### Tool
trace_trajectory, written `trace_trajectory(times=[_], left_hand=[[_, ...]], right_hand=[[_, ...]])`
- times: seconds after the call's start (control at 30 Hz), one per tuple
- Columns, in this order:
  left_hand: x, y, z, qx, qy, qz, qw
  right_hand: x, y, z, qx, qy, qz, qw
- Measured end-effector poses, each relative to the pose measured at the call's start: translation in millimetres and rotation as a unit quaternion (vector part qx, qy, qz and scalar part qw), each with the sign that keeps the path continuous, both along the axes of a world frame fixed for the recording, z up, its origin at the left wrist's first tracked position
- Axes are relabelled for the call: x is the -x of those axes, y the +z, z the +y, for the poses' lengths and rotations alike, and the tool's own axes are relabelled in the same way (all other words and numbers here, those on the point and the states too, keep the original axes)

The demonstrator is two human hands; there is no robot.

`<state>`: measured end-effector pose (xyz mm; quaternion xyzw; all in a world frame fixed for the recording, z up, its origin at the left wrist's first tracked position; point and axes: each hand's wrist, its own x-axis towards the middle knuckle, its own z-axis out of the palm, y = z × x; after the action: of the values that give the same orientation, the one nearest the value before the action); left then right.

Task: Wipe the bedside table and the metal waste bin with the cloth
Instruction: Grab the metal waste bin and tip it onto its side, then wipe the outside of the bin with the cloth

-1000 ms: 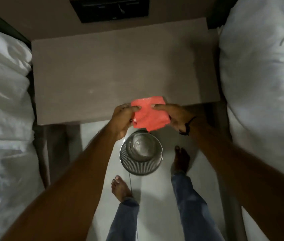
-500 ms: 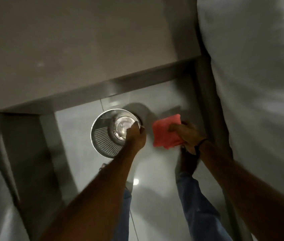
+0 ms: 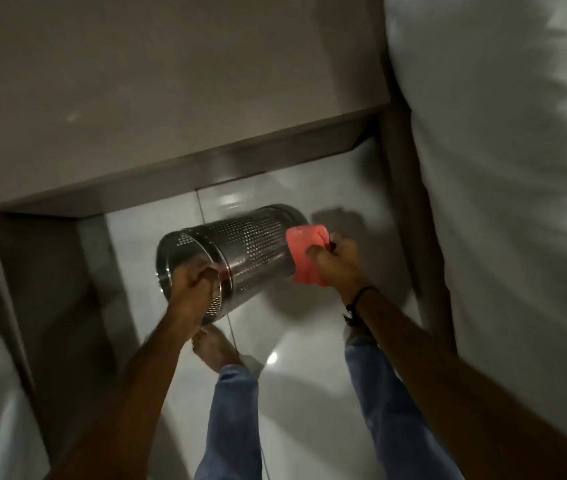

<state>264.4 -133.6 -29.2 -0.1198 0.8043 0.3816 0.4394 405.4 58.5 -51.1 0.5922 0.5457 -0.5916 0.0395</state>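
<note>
Overhead, the bedside table fills the upper left of the frame. Below it the perforated metal waste bin lies tipped at centre frame, long axis running lower left to upper right, mouth toward lower left. The left hand grips its rim; the right hand pinches the red cloth against its base end.

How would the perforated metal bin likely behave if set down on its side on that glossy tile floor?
The metal waste bin is a smooth cylinder, so it would probably roll. It seems light: the left hand alone holds it tilted by the rim. Its polished wall may be slippery under the cloth that the right hand presses on it.
</note>
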Motion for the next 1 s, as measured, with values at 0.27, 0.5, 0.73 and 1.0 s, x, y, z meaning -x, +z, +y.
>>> trace_trajectory(times=[0.27, 0.5, 0.73, 1.0], left_hand=[[4.6, -3.1, -25.7, -0.110, 0.084, -0.156, 0.978], [13.5, -7.6, -30.3, -0.180, 0.251, -0.207, 0.928], [3.8, -28.2, -41.3, -0.164, 0.146, -0.251, 0.943], [3.2, -35.8, -40.0, -0.195, 0.253, -0.222, 0.921]], right_hand=[[27.3, 9.5, -92.6, -0.116, 0.222, 0.056, 0.967], [30.5, 8.1, -150.0, -0.129, 0.429, 0.051, 0.893], [46.9, -5.0, -130.7, -0.149, 0.422, 0.058, 0.893], [34.0, -13.6, -156.5, -0.118, 0.441, 0.052, 0.888]])
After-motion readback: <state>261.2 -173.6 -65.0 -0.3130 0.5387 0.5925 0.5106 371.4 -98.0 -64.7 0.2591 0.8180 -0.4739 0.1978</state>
